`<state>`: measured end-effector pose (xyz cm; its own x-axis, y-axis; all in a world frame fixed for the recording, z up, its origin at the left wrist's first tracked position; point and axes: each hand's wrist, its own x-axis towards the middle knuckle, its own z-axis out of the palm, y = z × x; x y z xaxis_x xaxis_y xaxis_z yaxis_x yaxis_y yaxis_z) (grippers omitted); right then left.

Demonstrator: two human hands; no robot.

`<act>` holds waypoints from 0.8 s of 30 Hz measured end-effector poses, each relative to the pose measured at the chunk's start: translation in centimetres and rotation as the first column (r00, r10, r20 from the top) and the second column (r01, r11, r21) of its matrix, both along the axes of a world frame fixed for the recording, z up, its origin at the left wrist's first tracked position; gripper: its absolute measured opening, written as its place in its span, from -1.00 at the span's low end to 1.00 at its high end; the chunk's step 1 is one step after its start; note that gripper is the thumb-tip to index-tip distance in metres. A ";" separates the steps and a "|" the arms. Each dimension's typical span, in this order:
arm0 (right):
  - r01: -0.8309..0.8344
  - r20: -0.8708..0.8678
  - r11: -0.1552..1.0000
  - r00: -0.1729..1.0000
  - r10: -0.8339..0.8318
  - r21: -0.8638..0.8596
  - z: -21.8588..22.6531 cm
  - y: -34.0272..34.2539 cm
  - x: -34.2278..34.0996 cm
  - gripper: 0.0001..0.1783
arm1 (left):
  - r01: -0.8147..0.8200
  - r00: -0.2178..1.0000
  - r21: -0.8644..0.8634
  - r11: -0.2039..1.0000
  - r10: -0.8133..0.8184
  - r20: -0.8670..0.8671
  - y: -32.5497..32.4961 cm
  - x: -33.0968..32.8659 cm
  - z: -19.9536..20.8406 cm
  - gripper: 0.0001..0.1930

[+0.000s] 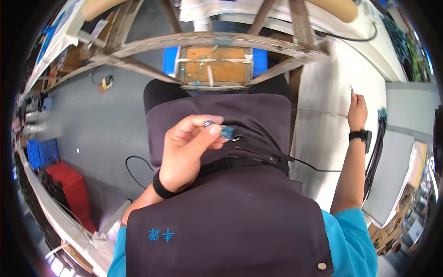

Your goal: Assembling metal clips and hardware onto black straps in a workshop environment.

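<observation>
1. Nearest the camera, an apron (230,217) is worn over a blue shirt (357,235), its lower part spread across the lap.
2. Above the lap, a blue piece (227,133) is pinched by the left hand (191,141), thumb and fingers clamped together on it. By the index fingertip a dark bit (207,123) is seen (bead or ring, it cannot be told which).
3. Dark strips (258,150) are laid over the apron beside the blue piece; whether they are joined to it cannot be told.
4. Well apart, over the white table (330,97), a thin tool (351,88) is held by the right hand (357,111), fingers closed on it, tip pointing away from the body.
5. If the pinch is loosened, so small a piece could be dropped and lost on the floor (110,124). The cable (318,169) could be snagged by the right forearm, and the left hand jerked; skin could be pricked if the tool is brought in carelessly.
6. Light-blue characters (161,235) are stitched on the apron's bib, upside down to this view. No label can be made out on the blue piece, the tool or the watch (362,135).
</observation>
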<state>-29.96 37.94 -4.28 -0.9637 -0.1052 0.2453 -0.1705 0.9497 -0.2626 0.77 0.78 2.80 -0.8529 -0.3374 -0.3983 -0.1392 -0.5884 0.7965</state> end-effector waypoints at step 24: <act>-0.278 0.179 0.320 0.433 0.884 -0.906 9.5 -18.7 17.6 -0.82 | 0.115 0.967 -0.114 0.987 -0.137 -0.214 1.2 -3.0 1.5 -0.81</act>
